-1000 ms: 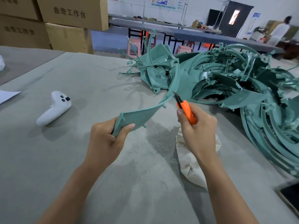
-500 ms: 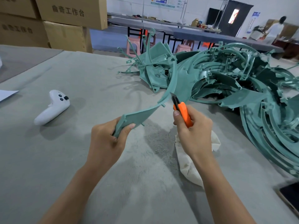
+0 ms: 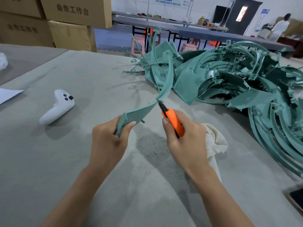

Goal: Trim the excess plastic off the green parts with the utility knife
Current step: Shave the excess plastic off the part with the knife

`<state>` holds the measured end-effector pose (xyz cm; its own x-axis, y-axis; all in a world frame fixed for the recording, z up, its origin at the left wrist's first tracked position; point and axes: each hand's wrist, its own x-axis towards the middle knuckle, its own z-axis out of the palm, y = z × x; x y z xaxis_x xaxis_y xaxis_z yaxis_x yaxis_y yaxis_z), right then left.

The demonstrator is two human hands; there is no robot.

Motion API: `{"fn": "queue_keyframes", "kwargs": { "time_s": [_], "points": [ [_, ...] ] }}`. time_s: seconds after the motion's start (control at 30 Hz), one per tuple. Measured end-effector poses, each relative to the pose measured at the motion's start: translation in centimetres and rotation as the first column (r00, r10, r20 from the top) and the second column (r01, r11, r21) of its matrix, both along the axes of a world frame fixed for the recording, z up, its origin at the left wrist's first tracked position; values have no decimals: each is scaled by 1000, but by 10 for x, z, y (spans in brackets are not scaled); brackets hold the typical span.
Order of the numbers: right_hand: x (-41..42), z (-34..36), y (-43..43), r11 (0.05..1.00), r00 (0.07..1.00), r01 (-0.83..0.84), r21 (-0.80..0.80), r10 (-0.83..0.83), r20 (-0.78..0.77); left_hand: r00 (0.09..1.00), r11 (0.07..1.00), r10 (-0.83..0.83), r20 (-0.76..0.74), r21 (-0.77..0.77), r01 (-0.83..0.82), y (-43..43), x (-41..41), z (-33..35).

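Observation:
My left hand [image 3: 108, 136] grips the wide lower end of a curved green plastic part [image 3: 139, 112], whose thin arc rises up and to the right above the table. My right hand [image 3: 183, 138] holds an orange utility knife [image 3: 173, 122], thumb along its body. The black blade tip touches the part's edge where the wide panel narrows into the arc. A big heap of green parts [image 3: 229, 82] lies at the right and back of the table.
A white game controller [image 3: 57, 106] lies to the left on the grey felt table [image 3: 82, 161]. A crumpled cream cloth [image 3: 214, 140] lies under my right wrist. Plastic shavings dust the felt below the part. A dark phone [image 3: 296, 199] sits at the right edge. Cardboard boxes [image 3: 73, 12] stand behind.
The knife blade has slid down the part's edge toward the wide panel. Both hands have shifted slightly; my left hand keeps its grip.

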<state>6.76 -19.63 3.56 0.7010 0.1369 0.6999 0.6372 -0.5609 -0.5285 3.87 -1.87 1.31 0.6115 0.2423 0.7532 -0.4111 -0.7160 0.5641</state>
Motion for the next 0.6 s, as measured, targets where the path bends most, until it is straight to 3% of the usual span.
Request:
{"fn": "queue_keyframes", "kwargs": {
  "time_s": [0.27,0.4,0.47,0.6],
  "points": [
    [-20,-4,22,991,991,-129,22,128,49,999,999,50,19,2,-50,-2,1,-3],
    [-28,-5,23,946,946,-322,27,320,57,996,997,67,67,32,-69,0,3,-3],
    [-24,-2,19,923,938,-338,182,345,-8,996,997,68,66,28,-70,0,4,-7],
    [-3,10,1,805,902,-27,592,275,-333,999,999,9,47,37,-11,6,8,-11]
  ]
}}
